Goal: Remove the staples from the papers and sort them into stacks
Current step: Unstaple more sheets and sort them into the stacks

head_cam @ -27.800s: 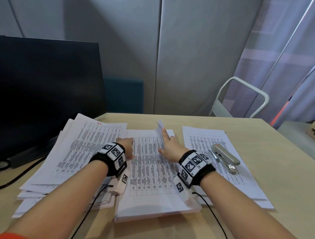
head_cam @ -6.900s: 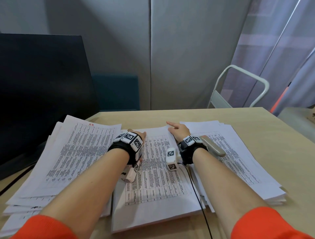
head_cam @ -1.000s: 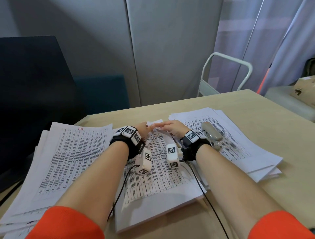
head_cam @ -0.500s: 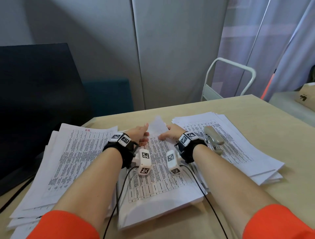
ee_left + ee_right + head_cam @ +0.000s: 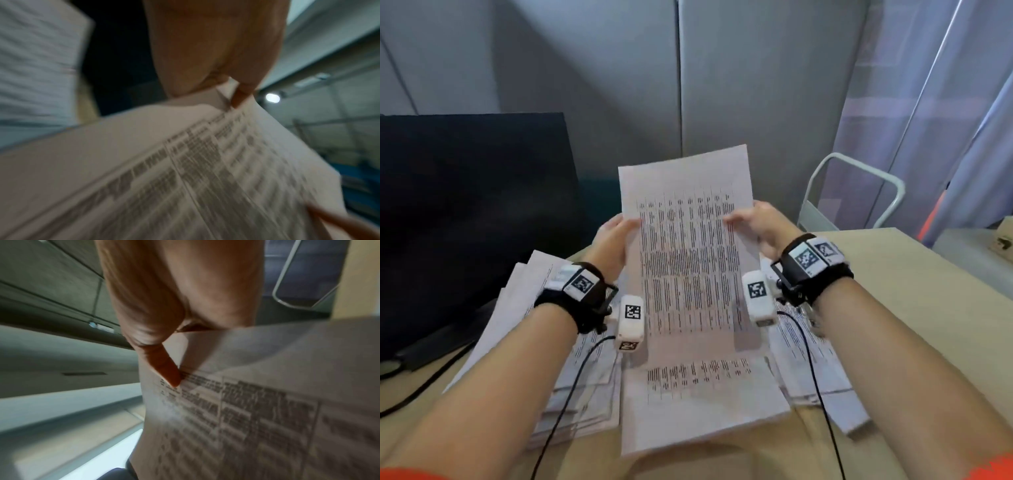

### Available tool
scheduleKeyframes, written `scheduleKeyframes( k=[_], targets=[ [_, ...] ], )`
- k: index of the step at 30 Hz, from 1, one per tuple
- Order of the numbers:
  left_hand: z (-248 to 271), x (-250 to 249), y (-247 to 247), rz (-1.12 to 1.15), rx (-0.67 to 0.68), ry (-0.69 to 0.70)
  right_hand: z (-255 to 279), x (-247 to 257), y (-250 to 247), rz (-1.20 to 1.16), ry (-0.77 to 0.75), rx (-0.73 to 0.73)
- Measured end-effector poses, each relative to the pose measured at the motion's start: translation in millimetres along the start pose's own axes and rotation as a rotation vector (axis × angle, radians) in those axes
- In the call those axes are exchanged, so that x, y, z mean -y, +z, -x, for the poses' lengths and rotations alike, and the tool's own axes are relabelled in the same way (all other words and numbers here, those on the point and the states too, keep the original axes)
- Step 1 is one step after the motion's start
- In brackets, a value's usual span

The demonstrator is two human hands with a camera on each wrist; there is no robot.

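Note:
A printed sheet [image 5: 688, 253] with a table of text is held upright in the air above the middle stack [image 5: 705, 407]. My left hand [image 5: 616, 236] pinches its left edge and my right hand [image 5: 753, 222] pinches its right edge. In the left wrist view the thumb [image 5: 242, 92] presses on the sheet [image 5: 205, 178]. The right wrist view shows the thumb [image 5: 164, 368] lying on the sheet's [image 5: 257, 410] printed face. A left stack [image 5: 524, 308] and a right stack [image 5: 811, 363] lie on either side. No staple or stapler shows.
The wooden table [image 5: 928, 308] carries the three stacks. A dark monitor [image 5: 465, 212] stands at the left with a cable [image 5: 424, 387] running along the table. A white metal chair frame [image 5: 859, 192] stands behind the table at the right, before grey curtains.
Both hands have lifted one sheet off the middle stack and raised it upright in front of me. Half a second ago they were at the stack's far edge, with a corner just raised.

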State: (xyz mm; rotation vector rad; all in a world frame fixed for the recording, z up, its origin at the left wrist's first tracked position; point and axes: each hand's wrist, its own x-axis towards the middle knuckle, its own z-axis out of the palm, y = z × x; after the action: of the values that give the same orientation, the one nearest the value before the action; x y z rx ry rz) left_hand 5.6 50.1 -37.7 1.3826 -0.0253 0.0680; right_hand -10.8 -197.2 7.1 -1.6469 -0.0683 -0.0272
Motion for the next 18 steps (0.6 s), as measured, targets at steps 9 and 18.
scheduleKeyframes(
  k=[9, 18],
  targets=[
    [34.0, -21.2, 68.7, -0.198, -0.338, 0.617, 18.8, 9.3, 15.5, -0.032, -0.324, -0.23],
    [19.1, 3.1, 57.4, -0.464, -0.363, 0.447, 11.5, -45.9, -49.2, 0.952, 0.255, -0.012]
  ],
)
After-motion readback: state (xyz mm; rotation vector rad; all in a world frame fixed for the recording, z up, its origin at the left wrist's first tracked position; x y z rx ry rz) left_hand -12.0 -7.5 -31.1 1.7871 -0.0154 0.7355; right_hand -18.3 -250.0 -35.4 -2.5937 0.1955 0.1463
